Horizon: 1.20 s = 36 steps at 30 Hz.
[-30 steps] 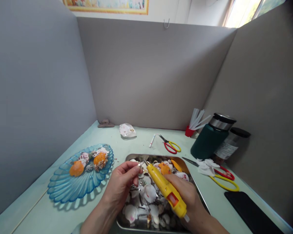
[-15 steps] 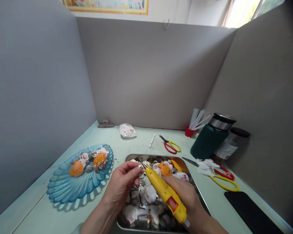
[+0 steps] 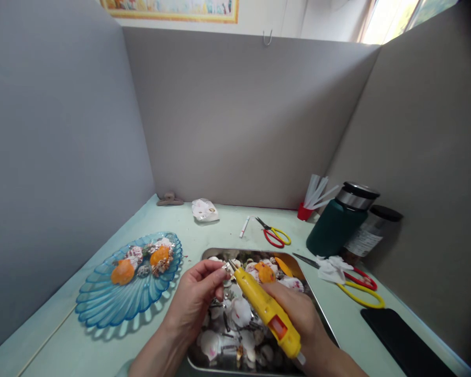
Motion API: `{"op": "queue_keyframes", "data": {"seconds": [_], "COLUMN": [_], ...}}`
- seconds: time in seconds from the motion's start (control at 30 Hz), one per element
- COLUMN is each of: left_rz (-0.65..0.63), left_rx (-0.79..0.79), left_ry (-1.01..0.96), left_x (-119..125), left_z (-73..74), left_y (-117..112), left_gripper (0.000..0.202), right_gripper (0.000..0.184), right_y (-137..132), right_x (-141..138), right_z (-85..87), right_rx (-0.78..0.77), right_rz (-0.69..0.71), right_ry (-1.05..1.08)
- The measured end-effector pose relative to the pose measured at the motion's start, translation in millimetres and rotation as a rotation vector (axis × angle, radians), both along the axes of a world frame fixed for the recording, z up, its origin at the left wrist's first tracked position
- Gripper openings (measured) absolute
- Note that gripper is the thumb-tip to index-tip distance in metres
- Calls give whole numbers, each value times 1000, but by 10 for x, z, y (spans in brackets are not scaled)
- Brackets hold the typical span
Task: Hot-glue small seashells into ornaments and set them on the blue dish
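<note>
My right hand (image 3: 294, 309) is wrapped round a yellow hot glue gun (image 3: 259, 301), with a clear glue stick end showing at its back. Its metal nozzle points up and left, at or very near a small shiny piece (image 3: 227, 268) pinched by my left hand (image 3: 200, 288). Too little of that piece shows to name it. Below both hands lies a metal tray (image 3: 322, 324) full of white shells (image 3: 241, 312), orange shells (image 3: 265, 273) and small dark bits. To the left, a blue shell-shaped glass dish (image 3: 121, 303) holds orange shells and several small ones.
Scissors (image 3: 275, 233) lie behind the tray, beside a small white stick (image 3: 244, 227). At right are more scissors (image 3: 361, 288) with a crumpled tissue (image 3: 333, 268), a green bottle (image 3: 337, 225), a jar (image 3: 371, 233), a black phone-like slab (image 3: 404, 337) and a red cup of glue sticks (image 3: 305, 211).
The glue gun and my right hand have shifted very slightly right and down. My left hand stays where it was, holding the small piece.
</note>
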<state>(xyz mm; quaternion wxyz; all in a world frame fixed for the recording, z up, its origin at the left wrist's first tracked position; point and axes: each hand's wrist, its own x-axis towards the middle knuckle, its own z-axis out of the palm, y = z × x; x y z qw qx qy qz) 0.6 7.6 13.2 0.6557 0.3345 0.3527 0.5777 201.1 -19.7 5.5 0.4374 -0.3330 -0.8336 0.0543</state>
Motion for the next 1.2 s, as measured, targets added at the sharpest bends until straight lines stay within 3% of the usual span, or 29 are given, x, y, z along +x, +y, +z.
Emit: {"op": "queue_keyframes", "data": {"seconds": [0.13,0.4,0.8,0.93,1.2], "left_rz": [1,23,27,43,205], "left_rx": [0,-14,11,44,102], "left_ry": [1,-5,17,103,339], "left_x": [8,0,5,18,51], "left_z": [12,-8,-27,-30,37], "left_y": [5,3,11,-1,-38], "left_gripper": [17,20,21,19,20], "right_gripper": [14,16,15,18,16], "right_y": [10,0,-10,-10,-1], "right_x": [-9,-10,-2,9,-1], "right_z": [30,10,-11,-19,-2], "right_rx": [33,29,19,1,-29], "right_rz": [39,-33,-17,-20,-9], "right_ry": [-29,4,-3,19,-4]}}
